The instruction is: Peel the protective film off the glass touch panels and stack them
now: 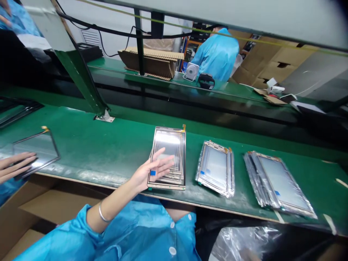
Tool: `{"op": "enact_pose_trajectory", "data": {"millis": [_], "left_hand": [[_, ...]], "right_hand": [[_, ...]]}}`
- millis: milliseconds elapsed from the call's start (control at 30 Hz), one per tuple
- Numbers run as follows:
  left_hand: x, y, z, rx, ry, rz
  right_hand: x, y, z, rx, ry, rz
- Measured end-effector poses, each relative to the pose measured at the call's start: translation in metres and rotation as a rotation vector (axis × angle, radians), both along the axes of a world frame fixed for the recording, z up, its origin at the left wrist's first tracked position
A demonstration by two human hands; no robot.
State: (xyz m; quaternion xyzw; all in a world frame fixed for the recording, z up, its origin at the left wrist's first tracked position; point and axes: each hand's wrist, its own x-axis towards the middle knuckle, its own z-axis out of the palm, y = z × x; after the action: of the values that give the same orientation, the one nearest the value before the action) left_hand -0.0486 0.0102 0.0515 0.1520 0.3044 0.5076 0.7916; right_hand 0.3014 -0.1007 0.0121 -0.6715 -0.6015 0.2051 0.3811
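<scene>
My left hand (156,168), with a silver bangle on the wrist, is open, palm turned up and fingers spread, over a stack of glass touch panels (179,181). The top panel is clear with a dark border, a blue tab near its lower left and a gold flex tail at the upper right. At the bottom edge, a blurred skin-coloured patch by the clear plastic bag (231,243) seems to be my right hand (249,255); its fingers cannot be made out. To the right lie a smaller stack of panels (216,168) and a fanned stack of film-wrapped panels (282,185).
At left, a co-worker's hand (17,165) rests on another panel (43,150). A green post (81,79) stands on the green bench (89,145). Behind are a cardboard divider box (152,61), a small white fan (191,71) and a person in blue (220,54). Cardboard boxes (57,203) sit below the bench edge.
</scene>
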Motion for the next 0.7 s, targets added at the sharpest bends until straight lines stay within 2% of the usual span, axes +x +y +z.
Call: {"op": "enact_pose_trajectory", "data": {"millis": [67,233,333,433,600,700], "left_hand": [[0.006,-0.009,0.003,0.077,-0.017,-0.017],[0.015,-0.027,0.013,0.172,0.01,0.001],[0.015,-0.034,0.015,0.216,0.016,0.027],[0.014,-0.039,0.013,0.271,0.002,0.045],[0.015,-0.045,0.008,0.333,-0.015,0.069],[0.015,-0.048,0.007,0.389,-0.031,0.083]], "right_hand": [[-0.018,0.007,0.001,-0.001,0.035,0.061],[-0.105,0.046,0.026,-0.008,0.31,0.182],[-0.135,0.054,0.033,0.023,0.404,0.198],[-0.141,0.051,0.032,0.032,0.471,0.184],[-0.138,0.049,0.029,0.073,0.402,0.145],[-0.139,0.051,0.031,-0.005,0.489,0.131]]}}
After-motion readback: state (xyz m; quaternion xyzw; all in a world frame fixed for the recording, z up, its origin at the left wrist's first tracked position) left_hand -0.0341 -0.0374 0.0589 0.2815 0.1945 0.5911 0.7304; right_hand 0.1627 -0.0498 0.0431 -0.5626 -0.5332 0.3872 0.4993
